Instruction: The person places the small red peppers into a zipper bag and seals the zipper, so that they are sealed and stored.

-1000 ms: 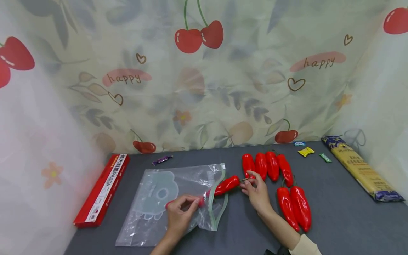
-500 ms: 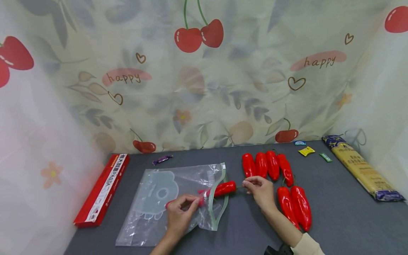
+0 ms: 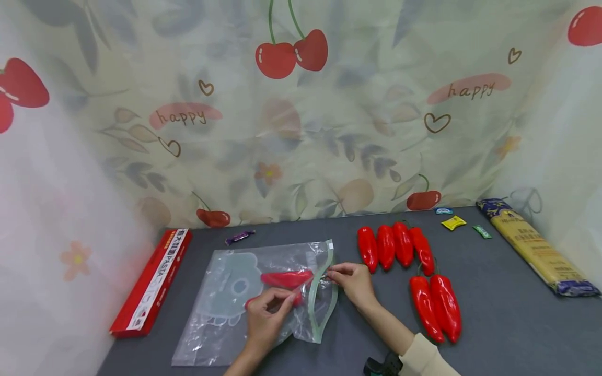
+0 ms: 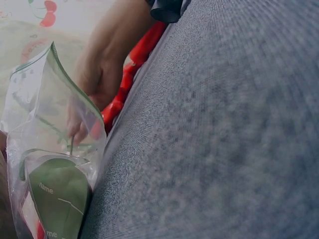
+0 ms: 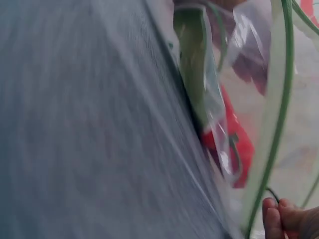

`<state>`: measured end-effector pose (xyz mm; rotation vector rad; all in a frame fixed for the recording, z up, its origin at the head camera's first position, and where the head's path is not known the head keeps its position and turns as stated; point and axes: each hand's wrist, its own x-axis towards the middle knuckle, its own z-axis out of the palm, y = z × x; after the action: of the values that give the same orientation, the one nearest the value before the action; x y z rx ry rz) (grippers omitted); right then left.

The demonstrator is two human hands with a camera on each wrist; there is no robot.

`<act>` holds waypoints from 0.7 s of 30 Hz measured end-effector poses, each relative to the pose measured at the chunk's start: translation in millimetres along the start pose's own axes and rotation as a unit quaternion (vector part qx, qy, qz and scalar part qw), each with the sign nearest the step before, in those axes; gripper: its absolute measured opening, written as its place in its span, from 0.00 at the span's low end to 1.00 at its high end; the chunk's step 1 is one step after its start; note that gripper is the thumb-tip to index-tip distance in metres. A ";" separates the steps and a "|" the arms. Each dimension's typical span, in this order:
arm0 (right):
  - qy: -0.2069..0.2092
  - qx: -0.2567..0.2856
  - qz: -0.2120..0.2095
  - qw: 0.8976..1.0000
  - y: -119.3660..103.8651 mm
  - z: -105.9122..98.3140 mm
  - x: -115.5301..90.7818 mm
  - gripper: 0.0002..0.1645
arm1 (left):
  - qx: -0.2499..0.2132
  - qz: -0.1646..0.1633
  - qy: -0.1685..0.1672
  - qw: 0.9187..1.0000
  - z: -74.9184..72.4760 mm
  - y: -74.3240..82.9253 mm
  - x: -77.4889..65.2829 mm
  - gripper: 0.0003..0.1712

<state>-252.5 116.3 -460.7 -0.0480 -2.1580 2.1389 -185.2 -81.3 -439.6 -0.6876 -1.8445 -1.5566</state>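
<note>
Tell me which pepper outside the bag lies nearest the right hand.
It's the leftmost pepper in the back row of four, close by the right hand; the other three in that row and the front pair all lie farther right.

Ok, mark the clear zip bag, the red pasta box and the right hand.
Clear zip bag (image 3: 209, 334), head view: bare lower-left film.
Red pasta box (image 3: 157, 284), head view: white label.
Right hand (image 3: 355, 285), head view: back of hand.

Red peppers (image 3: 403, 245) pop against the dark grey tabletop (image 3: 508, 324), pale green edges the clear bag (image 3: 202, 334), red cherries (image 3: 311, 51) dot the pale curtain (image 3: 320, 112)!
</note>
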 end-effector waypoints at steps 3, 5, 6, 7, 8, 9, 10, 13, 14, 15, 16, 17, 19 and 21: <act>-0.016 0.017 0.002 1.000 4.4 6.5 -1.1 0.11 | -0.002 -0.001 0.003 1.000 1.3 0.1 -0.5 0.08; -0.030 0.014 -0.002 0.999 6.6 8.0 -2.1 0.11 | -0.004 -0.004 0.005 1.000 1.4 0.3 -0.9 0.09; -0.036 0.010 -0.003 0.999 7.1 8.2 -2.7 0.11 | -0.004 -0.005 0.006 1.000 1.2 0.3 -1.1 0.09; -0.043 0.004 -0.005 0.999 8.1 8.3 -3.1 0.11 | -0.002 -0.005 0.008 1.000 1.1 0.2 -1.1 0.09; -0.050 0.000 -0.007 0.999 8.7 8.1 -3.8 0.11 | -0.001 -0.006 0.009 1.000 0.9 0.1 -1.3 0.09; -0.057 -0.004 -0.009 0.998 9.3 7.7 -4.2 0.11 | 0.002 -0.004 0.009 1.000 0.9 -0.1 -1.5 0.09; -0.065 -0.006 -0.011 0.998 9.7 7.3 -4.6 0.11 | 0.003 -0.003 0.009 1.000 0.9 -0.3 -1.6 0.09; -0.077 -0.006 -0.016 0.997 9.4 4.5 -6.1 0.13 | 0.002 -0.011 0.009 1.000 1.4 -1.0 -2.3 0.08; -0.075 -0.008 -0.020 0.997 8.4 3.0 -6.9 0.13 | -0.001 -0.017 0.008 1.000 1.5 -1.1 -2.7 0.07; -0.073 -0.008 -0.022 0.997 7.2 1.1 -7.4 0.14 | -0.004 -0.016 0.008 1.000 1.8 -1.3 -2.8 0.07; -0.070 -0.010 -0.026 0.997 5.9 -1.2 -8.0 0.14 | -0.007 -0.017 0.008 1.000 2.0 -1.6 -2.9 0.07; -0.066 -0.013 -0.028 0.997 4.1 -3.8 -8.6 0.15 | -0.008 -0.016 0.008 1.000 2.1 -1.8 -2.9 0.07; -0.062 -0.019 -0.035 0.997 -0.2 -10.2 -9.9 0.17 | -0.012 -0.009 0.009 1.000 2.1 -2.3 -2.5 0.08; -0.067 -0.023 -0.044 0.997 -4.8 -18.1 -11.3 0.19 | -0.013 0.004 0.010 1.000 2.0 -2.4 -1.6 0.09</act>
<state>-239.3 133.2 -456.3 0.1894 -2.2351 2.1000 -186.1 -79.8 -442.6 -0.6891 -1.8082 -1.5792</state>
